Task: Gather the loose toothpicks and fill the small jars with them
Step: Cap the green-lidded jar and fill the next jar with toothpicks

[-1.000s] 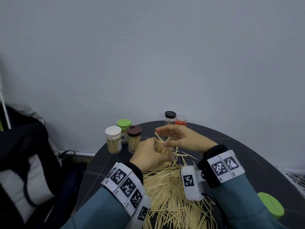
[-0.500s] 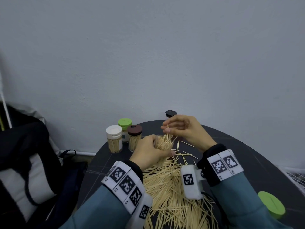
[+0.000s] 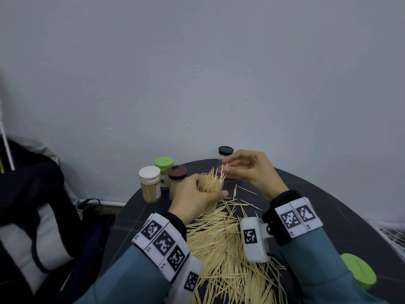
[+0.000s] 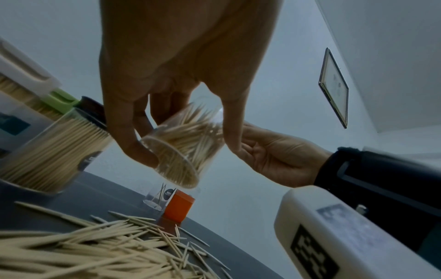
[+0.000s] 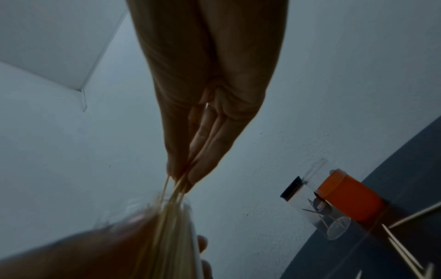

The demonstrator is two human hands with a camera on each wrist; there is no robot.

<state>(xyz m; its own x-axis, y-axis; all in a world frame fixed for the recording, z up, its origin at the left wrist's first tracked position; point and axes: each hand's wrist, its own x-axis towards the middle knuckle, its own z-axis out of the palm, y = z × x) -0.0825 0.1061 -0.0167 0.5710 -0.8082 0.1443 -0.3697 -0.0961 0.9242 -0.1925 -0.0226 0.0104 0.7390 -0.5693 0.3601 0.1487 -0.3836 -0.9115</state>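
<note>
Left hand, raised above the table, fingers and thumb curled round a clear open jar; the left wrist view shows the jar clear of the tabletop, its round base tipped toward the camera and its mouth pointing up and away. The jar is packed with pale wooden sticks standing along its long axis, their pointed tips fanning out above the rim. Right hand, held just above and right of the jar mouth, wrist bent downward; thumb and fingertips pinch a few toothpicks whose lower ends run down into the jar, long axis roughly in line with the jar's. The two hands are close together but not touching.

Beneath the forearms a broad heap of loose toothpicks lies flat on the dark round table, mostly aligned toward the person, with strays scattered at the far edge. Left of the held jar stand three capped cylindrical jars, all filled: white lid, green lid, brown lid. Behind the right hand stand a black-lidded clear jar containing only a few sticks and an orange lid just beside it. A loose green cap rests at the near right edge.
</note>
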